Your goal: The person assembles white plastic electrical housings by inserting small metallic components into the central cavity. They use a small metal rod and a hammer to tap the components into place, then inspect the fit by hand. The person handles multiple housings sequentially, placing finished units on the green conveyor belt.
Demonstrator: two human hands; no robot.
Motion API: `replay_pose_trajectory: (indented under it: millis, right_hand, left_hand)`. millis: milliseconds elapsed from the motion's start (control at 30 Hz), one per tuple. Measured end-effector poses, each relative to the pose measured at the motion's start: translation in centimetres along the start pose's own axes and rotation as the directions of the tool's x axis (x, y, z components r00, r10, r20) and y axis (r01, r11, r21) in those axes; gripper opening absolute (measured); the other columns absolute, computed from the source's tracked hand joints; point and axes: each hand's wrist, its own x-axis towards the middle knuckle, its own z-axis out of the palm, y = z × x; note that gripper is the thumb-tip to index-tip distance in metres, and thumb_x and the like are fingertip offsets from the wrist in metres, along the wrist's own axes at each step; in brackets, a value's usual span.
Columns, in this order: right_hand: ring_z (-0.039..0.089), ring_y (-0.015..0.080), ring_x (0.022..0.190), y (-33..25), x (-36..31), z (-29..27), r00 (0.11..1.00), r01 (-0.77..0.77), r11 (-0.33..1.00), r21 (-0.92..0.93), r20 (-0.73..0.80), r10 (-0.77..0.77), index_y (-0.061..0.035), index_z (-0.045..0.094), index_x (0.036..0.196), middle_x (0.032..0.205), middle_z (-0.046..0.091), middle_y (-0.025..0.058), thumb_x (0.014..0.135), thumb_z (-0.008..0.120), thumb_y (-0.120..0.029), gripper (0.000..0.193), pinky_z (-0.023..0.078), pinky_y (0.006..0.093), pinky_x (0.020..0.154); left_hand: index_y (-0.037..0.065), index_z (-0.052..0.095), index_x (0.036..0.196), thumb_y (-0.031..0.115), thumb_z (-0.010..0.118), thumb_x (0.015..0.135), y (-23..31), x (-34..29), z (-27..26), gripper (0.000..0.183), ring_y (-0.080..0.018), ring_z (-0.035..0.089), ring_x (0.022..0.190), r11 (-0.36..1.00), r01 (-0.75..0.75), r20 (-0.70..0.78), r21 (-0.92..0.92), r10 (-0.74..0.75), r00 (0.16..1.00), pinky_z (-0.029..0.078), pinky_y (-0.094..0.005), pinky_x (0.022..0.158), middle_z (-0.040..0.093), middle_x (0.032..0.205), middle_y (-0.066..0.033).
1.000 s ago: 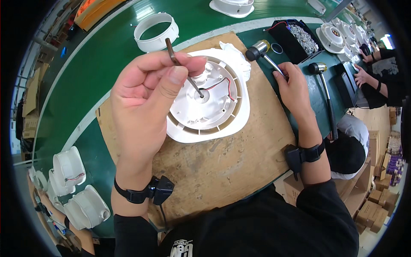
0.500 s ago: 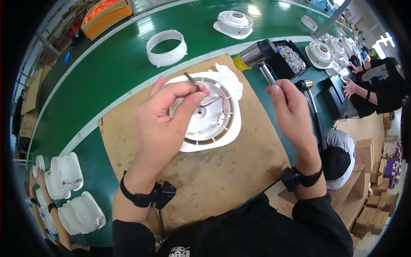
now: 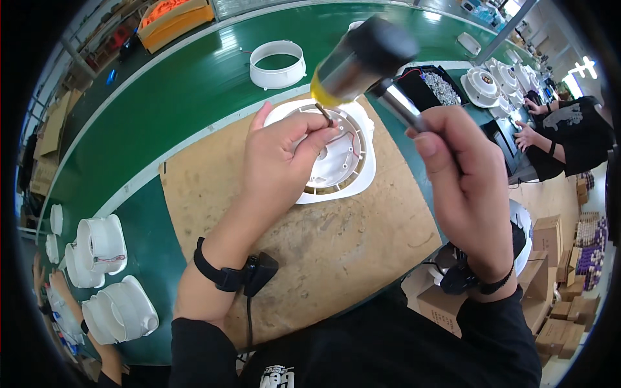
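My left hand pinches a thin metal rod between thumb and fingers, holding it tilted over a round white plastic housing. Ribs, a raised inner ring and a thin red wire show inside the housing; my left hand hides its left part. Wrapped round the metal handle of a mallet, my right hand keeps it raised. The mallet's blurred head has one yellow face and one black face, and appears just above the rod's upper end. Whether they touch, I cannot tell.
Under the housing lies a brown board. A white ring sits on the green conveyor. Beyond the mallet is a black bin of small metal parts. White housings stand left, near another person's arms; a co-worker works at right.
The mallet has swung left, from beside the housing to over the rod. My left hand still pinches the rod. In the picture, the white ring sits farther right.
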Motion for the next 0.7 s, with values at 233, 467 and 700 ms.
replay_pose_trajectory:
  millis: [233, 467, 700]
  right_hand:
    - [0.051, 0.0245, 0.058, 5.6, -0.2, 1.2, 0.971, -0.215, 0.977, 0.014, -0.108, 0.215, 0.0003, 0.058, 0.098, 0.068, 0.055, 0.0118, 0.098, 0.059, -0.013, 0.014, 0.042, 0.034, 0.057]
    - [0.062, 0.0426, 0.086, 15.8, 0.0, 6.0, 0.924, -0.367, 0.897, -0.244, -0.204, 0.323, 0.0014, 0.059, 0.096, 0.09, 0.065, 0.0229, 0.093, 0.061, -0.013, 0.015, 0.047, 0.0504, 0.075]
    - [0.061, 0.0433, 0.089, 18.6, 0.4, 9.5, 0.946, -0.278, 0.905, -0.323, -0.257, 0.199, 0.0011, 0.061, 0.096, 0.091, 0.064, 0.0225, 0.092, 0.061, -0.011, 0.013, 0.048, 0.0518, 0.078]
  left_hand:
    - [-0.005, 0.069, 0.099, 0.001, 0.068, 0.092, 2.6, 1.0, -4.4, 0.009, -0.0125, 0.067, 0.091, 0.876, -0.231, -0.321, -0.424, 0.093, 0.942, 0.053, -0.024, 0.082, 0.073, 0.103, -0.0092]
    - [0.013, 0.071, 0.103, 0.015, 0.065, 0.094, -1.6, 1.9, -8.4, 0.012, -0.0202, 0.066, 0.097, 0.785, -0.076, -0.146, 0.615, 0.209, 0.967, 0.03, -0.054, 0.112, 0.072, 0.098, -0.002]
    - [0.014, 0.073, 0.094, 0.017, 0.064, 0.092, -8.0, 0.4, -6.3, 0.009, -0.0275, 0.063, 0.101, 0.573, 0.213, -0.027, 0.792, -0.315, 0.949, 0.023, -0.0668, 0.114, 0.067, 0.095, -0.006]
